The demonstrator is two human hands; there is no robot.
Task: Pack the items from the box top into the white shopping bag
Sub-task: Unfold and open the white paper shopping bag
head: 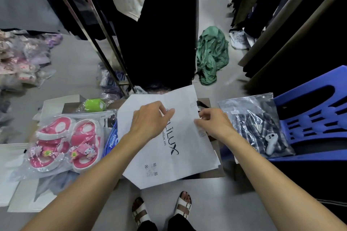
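Note:
A flat, folded white shopping bag (169,148) with black lettering lies across the brown box top (216,170) in front of me. My left hand (150,120) rests on the bag's upper middle, fingers pinching the paper. At the bag's right edge, close to its black handle (201,105), my right hand (214,124) grips the paper. Left of the bag lie pink children's sandals (65,142) in clear plastic, a green roll (93,105) behind them, and a blue packet (112,140) partly under the bag.
A blue plastic chair (315,118) on the right holds a bagged checked shirt (259,125) and a white controller (271,142). A green cloth (212,54) lies on the floor ahead. Clothes racks with dark garments (159,33) stand in front. Bagged goods (22,58) pile at far left.

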